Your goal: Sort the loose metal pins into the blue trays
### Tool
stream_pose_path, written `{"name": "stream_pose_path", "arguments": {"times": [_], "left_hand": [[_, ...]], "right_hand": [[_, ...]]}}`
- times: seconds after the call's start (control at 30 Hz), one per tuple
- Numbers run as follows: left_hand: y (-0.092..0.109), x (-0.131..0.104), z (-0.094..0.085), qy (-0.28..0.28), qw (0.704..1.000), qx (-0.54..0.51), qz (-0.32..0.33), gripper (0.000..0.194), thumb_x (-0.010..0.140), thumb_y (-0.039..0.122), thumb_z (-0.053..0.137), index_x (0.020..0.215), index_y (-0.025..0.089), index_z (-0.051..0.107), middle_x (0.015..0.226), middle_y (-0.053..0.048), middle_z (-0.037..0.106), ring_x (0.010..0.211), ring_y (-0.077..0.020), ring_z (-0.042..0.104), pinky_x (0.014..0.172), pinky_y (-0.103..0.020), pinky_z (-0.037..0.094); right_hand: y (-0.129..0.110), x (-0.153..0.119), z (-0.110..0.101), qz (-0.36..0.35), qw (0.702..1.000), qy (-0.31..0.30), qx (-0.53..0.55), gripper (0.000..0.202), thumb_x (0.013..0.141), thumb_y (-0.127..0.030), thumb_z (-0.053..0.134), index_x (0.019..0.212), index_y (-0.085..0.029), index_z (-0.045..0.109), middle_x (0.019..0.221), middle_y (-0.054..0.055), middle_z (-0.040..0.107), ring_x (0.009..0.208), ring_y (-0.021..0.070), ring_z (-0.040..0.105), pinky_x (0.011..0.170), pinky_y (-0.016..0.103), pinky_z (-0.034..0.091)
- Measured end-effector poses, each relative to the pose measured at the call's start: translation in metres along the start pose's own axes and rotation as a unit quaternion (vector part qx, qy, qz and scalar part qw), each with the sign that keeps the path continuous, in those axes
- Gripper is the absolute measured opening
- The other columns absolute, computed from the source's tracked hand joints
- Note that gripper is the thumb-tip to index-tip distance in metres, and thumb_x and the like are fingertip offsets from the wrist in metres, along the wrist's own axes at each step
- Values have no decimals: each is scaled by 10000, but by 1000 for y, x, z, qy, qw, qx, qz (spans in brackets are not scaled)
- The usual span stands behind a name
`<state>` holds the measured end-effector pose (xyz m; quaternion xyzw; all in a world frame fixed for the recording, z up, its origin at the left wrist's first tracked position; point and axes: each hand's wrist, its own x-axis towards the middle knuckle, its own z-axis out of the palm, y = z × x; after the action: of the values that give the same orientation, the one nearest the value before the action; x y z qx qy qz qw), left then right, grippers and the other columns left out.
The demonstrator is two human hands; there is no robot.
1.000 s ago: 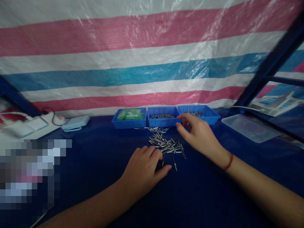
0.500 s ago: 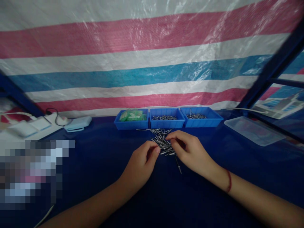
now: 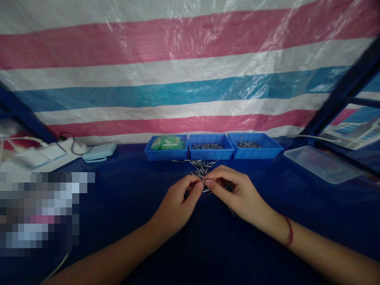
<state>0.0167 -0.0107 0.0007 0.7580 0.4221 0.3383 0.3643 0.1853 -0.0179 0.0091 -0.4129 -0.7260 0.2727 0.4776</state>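
Fingertips nearly meeting, my left hand (image 3: pixel 181 202) and my right hand (image 3: pixel 237 190) are both closed in a pinch over a pile of blind rivets (image 3: pixel 199 166). A small glint shows where the fingertips come together, but what they hold is mostly hidden. The silver rivets with thin stems lie loose on the dark blue tabletop (image 3: pixel 118 198). My right hand covers part of the pile, and one stray rivet (image 3: pixel 232 211) pokes out below it.
Three blue bins stand behind the pile: a left bin (image 3: pixel 166 155) with green packets (image 3: pixel 168 143), a middle bin (image 3: pixel 211 154) and a right bin (image 3: pixel 258 153) with metal pieces. A clear plastic lid (image 3: pixel 323 164) lies right; a power strip (image 3: pixel 63 156) and light-blue case (image 3: pixel 99 152) sit left.
My right hand has moved slightly down and left, bringing its fingertips against my left hand's. My left hand has shifted slightly right. The view has tilted a little.
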Motion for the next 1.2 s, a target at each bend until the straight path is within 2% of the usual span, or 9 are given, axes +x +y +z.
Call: {"name": "stream_pose_path", "arguments": {"times": [0.1,0.23,0.63,0.87,1.1,1.2], "left_hand": [[0,0,0,-8,1000,8,14,209,907,318,448,984,188,592,872,-9,631,759,-141,569,685,-260,433],[0,1,-1,-2,1000,20,24,195,904,291,453,941,181,610,853,-9,629,735,-133,559,683,-257,431],[3,0,0,32,999,-5,2,114,860,264,510,887,187,589,803,9,621,660,-118,539,585,-233,407],[1,0,2,62,998,-18,11,83,850,251,522,889,190,563,803,8,602,692,-124,554,646,-253,427],[-1,-1,1,78,997,-12,11,142,867,324,499,900,192,540,754,4,567,694,-137,549,654,-270,449],[-2,-2,2,63,998,-12,12,185,874,328,494,1002,196,514,809,-1,576,676,-126,545,643,-266,448]], "right_hand": [[-1,0,0,-4,1000,-4,4,136,834,-251,559,803,-160,656,756,46,606,684,149,575,603,294,441],[0,-1,0,-4,1000,0,-2,114,826,-250,564,802,-176,647,754,38,608,673,147,570,584,289,440],[-1,-1,0,-15,1000,12,-21,88,817,-233,560,801,-194,637,765,28,617,686,142,580,600,281,454],[2,-1,0,-11,999,12,-34,73,815,-225,567,805,-192,631,725,6,587,625,115,543,557,250,432],[0,-1,1,-25,998,-22,-47,116,839,-220,540,800,-204,648,749,26,618,689,143,577,618,286,463],[0,3,-4,-33,998,-19,-59,146,854,-234,521,783,-200,644,734,24,621,678,140,575,618,281,461]]}}
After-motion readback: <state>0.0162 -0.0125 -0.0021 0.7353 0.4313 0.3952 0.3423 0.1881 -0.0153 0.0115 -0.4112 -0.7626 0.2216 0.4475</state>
